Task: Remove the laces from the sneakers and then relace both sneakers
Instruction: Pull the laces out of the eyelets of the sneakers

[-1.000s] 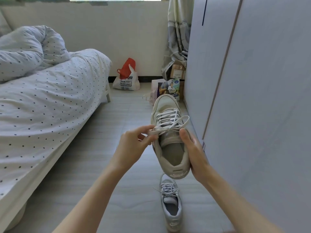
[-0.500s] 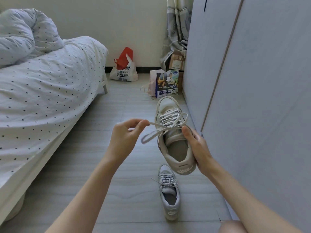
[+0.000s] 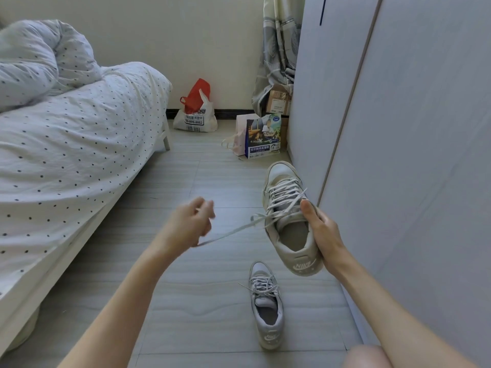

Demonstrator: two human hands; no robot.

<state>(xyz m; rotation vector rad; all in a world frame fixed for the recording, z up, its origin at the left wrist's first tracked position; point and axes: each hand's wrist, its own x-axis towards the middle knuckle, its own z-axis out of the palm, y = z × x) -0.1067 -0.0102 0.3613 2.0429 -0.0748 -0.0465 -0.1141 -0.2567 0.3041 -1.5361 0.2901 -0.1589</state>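
**Lace end drawn out from the lifted sneaker**

The right hand [image 3: 322, 235] is gripping the beige sneaker [image 3: 289, 221] from its right side, thumb lying along the tongue edge, holding it in the air with the toe pointing toward 12 o'clock. The left hand [image 3: 187, 224], at 9 o'clock from that shoe, is blurred; its fingers are curling in and appear to be pinching the lace [image 3: 233, 231], which is stretching in a loose line from the upper eyelets to that hand. The second sneaker [image 3: 267, 304] is lying on the floor [image 3: 186, 301] at 6 o'clock from the held one, still laced, well apart from both hands. A bed [image 3: 66, 155] is standing at 9 o'clock, and a wardrobe [image 3: 398, 128] at 3 o'clock.
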